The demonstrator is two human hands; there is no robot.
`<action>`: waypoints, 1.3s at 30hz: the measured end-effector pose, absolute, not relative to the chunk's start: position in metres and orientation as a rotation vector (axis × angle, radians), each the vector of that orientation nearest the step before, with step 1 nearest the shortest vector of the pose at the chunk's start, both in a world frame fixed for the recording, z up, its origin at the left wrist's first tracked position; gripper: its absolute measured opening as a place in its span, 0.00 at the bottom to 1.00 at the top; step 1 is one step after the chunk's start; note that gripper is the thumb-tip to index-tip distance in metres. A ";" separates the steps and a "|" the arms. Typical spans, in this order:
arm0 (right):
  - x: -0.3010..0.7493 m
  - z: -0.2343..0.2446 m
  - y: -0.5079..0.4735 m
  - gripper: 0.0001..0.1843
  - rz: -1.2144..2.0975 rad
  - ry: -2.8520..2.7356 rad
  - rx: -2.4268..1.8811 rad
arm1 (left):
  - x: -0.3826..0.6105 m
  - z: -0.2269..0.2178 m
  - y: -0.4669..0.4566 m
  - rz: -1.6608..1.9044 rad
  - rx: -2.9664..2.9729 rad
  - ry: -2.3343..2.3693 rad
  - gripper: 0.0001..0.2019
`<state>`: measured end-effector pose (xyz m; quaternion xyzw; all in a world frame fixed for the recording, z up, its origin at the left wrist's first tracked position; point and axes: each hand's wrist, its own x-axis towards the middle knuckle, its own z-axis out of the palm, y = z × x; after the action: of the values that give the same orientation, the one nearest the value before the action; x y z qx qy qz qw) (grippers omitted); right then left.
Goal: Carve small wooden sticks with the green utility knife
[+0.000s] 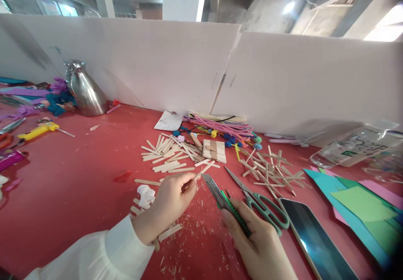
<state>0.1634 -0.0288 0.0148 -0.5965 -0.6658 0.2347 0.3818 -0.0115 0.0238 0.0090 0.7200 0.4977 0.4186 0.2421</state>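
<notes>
Pinched in my left hand (172,200) is a thin wooden craft stick (206,168), its free end pointing up and to the right. My right hand (256,238) is wrapped round a green and black utility knife (234,213). The knife's blade is out, with its tip close to the stick; whether they touch I cannot tell. Wood shavings (201,234) lie scattered on the red table below both hands. Loose flat craft sticks (170,150) are heaped beyond my left hand, with a bundle of sticks (214,150) beside them. Thin cut sticks (270,171) lie piled at the right.
Green-handled scissors (260,204) and a phone (315,238) lie right of my right hand. Coloured paper (355,204) and a clear plastic bottle (352,145) are farther right. Pink pipe cleaners (223,124) lie by the white partition (141,61). A steel jug (88,93) and yellow screwdriver (39,132) are left.
</notes>
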 end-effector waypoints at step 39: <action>0.158 0.019 -0.032 0.19 0.756 -1.578 -1.546 | -0.012 0.011 0.022 1.121 2.128 1.385 0.14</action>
<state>0.1575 -0.0320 0.0188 -0.6090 -0.6216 0.2979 0.3924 -0.0115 0.0221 0.0115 0.7539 0.4907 0.3971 0.1821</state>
